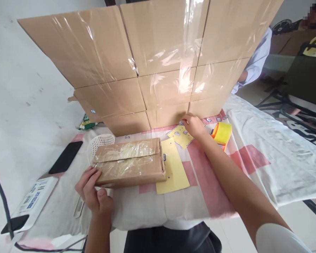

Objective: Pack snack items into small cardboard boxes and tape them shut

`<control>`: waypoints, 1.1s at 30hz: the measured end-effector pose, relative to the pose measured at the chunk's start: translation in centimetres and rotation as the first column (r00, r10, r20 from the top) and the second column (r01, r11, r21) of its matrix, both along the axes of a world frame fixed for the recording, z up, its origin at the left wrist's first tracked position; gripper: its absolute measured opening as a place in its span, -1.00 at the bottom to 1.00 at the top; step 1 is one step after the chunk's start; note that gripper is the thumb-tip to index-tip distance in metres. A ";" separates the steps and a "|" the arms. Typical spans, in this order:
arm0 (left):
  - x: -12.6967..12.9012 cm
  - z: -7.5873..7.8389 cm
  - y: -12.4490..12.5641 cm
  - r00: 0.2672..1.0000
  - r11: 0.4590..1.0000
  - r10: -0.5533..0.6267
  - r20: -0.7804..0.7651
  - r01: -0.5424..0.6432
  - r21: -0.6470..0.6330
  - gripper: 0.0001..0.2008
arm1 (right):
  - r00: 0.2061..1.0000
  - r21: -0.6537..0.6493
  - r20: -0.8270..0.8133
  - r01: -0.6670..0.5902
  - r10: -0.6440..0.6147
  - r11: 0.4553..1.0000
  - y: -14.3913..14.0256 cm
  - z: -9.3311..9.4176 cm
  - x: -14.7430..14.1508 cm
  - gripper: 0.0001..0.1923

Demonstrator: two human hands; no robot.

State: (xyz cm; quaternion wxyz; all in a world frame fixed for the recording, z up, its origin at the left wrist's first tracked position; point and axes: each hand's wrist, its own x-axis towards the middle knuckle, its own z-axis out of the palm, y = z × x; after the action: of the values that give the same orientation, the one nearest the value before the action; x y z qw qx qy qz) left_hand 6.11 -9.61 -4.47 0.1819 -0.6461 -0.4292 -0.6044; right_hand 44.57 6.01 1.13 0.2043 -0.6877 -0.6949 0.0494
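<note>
A brown cardboard box (131, 170), closed and covered with clear tape, lies on the cloth-covered table. My left hand (94, 189) grips its near left corner, fingers on the end and thumb low at the front. My right hand (193, 124) reaches to the foot of the tall cardboard panel (165, 89), with its fingers pinched together. A small pale bit shows at the fingertips, too small to name. Just below that hand lies a yellow patterned paper cutout (183, 135). A plain yellow sheet (176, 172) lies partly under the box's right end.
An orange and yellow tape dispenser (222, 135) stands right of my right hand. A white plastic basket (101, 140), a black phone (65, 157) and a green packet (86, 122) are at the left. Behind the panel, another person's sleeve (258, 59) shows.
</note>
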 end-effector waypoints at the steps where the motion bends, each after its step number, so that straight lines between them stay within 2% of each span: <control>1: 0.0 0.0 0.0 1.000 1.000 0.004 0.001 -0.004 0.003 -0.55 | 0.995 0.072 -0.037 -0.086 0.089 0.994 -0.6 0.4 -0.1 -0.72; 3: 0.1 0.0 0.1 1.000 1.000 0.016 0.010 -0.016 0.006 -0.55 | 0.938 0.253 -0.128 -0.282 0.321 0.926 -2.0 1.1 -0.5 -0.78; 5: 0.0 -0.2 0.2 0.999 0.999 0.031 0.018 -0.031 0.009 -0.55 | 0.821 0.393 -0.250 -0.399 0.513 0.829 -4.0 1.1 -1.3 -0.84; 7: -0.1 -0.4 0.3 0.999 0.999 0.045 0.019 -0.045 0.021 -0.54 | 0.695 0.393 -0.415 -0.445 0.587 0.804 -6.0 0.5 -2.5 -0.85; 11: -0.5 -0.8 0.6 0.994 0.994 0.101 0.042 -0.102 0.022 -0.51 | 0.508 0.233 -0.688 -0.521 0.518 0.821 -8.9 -1.9 -4.9 -0.81; 15: -0.6 -0.9 1.1 0.987 0.986 0.156 0.045 -0.158 0.052 -0.49 | 0.433 0.218 -0.774 -0.501 0.461 0.837 -8.9 -3.8 -5.7 -0.80; 19: -0.5 -0.8 1.5 0.980 0.979 0.188 0.060 -0.192 0.074 -0.49 | 0.353 0.204 -0.838 -0.502 0.415 0.840 -8.6 -4.3 -5.4 -0.80; 23: -0.5 -0.7 1.9 0.984 0.976 0.172 0.039 -0.176 0.128 -0.56 | 0.257 0.182 -0.883 -0.585 0.393 0.791 -9.2 -4.1 -5.3 -0.84; 28: -0.5 -0.5 1.9 0.985 0.977 0.174 0.005 -0.173 0.124 -0.59 | 0.225 0.180 -0.863 -0.700 0.453 0.691 -9.8 -4.2 -5.6 -0.86; 33: 0.0 0.1 1.7 0.994 0.986 0.112 -0.003 -0.111 0.126 -0.63 | 0.235 0.231 -0.833 -0.675 0.502 0.701 -10.2 -4.3 -6.4 -0.84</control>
State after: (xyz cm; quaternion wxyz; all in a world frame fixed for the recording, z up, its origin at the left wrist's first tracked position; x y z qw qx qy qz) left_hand 6.11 -7.94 -4.40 0.2579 -0.6113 -0.4251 -0.6157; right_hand 38.16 -4.21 -3.21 0.4209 -0.2691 -0.6971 0.5143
